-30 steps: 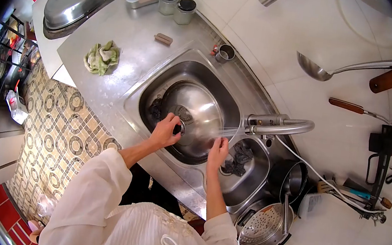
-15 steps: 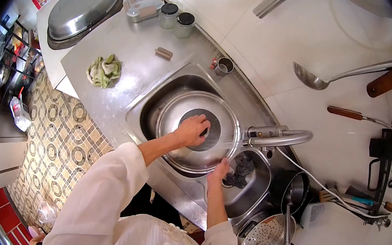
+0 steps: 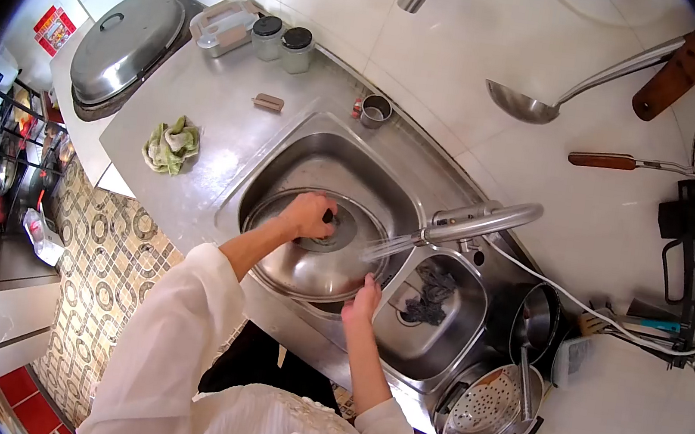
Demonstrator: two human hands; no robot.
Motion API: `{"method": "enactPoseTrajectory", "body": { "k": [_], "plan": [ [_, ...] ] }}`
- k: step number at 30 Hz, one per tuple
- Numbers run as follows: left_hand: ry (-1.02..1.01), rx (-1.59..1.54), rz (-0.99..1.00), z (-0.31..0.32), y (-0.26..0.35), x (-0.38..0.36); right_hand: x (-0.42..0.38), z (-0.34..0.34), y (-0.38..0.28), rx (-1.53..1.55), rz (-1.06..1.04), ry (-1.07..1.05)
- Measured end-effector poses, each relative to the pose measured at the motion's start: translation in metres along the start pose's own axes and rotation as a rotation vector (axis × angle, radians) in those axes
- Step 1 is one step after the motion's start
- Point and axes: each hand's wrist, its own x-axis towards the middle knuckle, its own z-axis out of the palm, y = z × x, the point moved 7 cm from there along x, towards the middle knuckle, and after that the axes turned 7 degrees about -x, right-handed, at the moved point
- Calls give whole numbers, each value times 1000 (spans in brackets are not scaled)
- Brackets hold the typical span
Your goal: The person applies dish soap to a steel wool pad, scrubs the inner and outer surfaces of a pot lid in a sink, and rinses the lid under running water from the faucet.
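A large round steel pot lid (image 3: 273, 256) sits tilted in the bigger basin of the steel sink (image 3: 410, 168). My left hand (image 3: 306, 216) is closed on the black knob at the lid's middle. At the lid's near right rim, my right hand (image 3: 363, 301) grips the edge, its fingers partly hidden. Water runs from the faucet (image 3: 485, 224) onto the lid's right side. A dark scrunched cloth (image 3: 431, 297) lies in the smaller basin, to the right of my right hand.
On the counter are a green-white cloth (image 3: 171, 146), a small brown-grey block (image 3: 268, 102), a metal cup (image 3: 375, 111) and two jars (image 3: 296, 50). Right of the sink stand a dark pot (image 3: 518, 312) and a colander (image 3: 483, 416). Utensils such as a ladle (image 3: 522, 104) hang on the wall.
The lid has tipped and shifted toward me and lower in the basin, both hands moving with it. Water now visibly streams onto it. The view has shifted slightly.
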Motion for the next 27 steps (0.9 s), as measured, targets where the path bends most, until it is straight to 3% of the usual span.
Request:
{"method": "enactPoseTrajectory", "body": {
  "k": [3,7,12,16,18,21,23,24,26,27],
  "plan": [
    [50,-22,20,0,-12,5,-3,8,-8,-8,15,-110],
    [-51,-62,1,0,-17,9,-12,18,-17,39,61,-295],
    [-180,-91,106,0,5,7,3,8,-31,80,124,-323],
    [-205,-140,207,12,13,8,22,2,-36,65,103,-276],
    [-199,-132,218,20,12,10,24,-5,-42,-36,-29,-148],
    [-136,-176,148,23,8,13,3,-2,-45,-79,-155,-173],
    [-146,148,181,25,23,8,-7,3,-39,-14,-162,-156],
    [-145,148,174,36,24,3,-13,4,-38,59,-170,-132],
    [-18,27,403,56,45,-14,-22,10,-37,85,-176,-131],
    [-16,26,398,59,53,-23,-24,11,-37,114,-185,-123]
  ]
}}
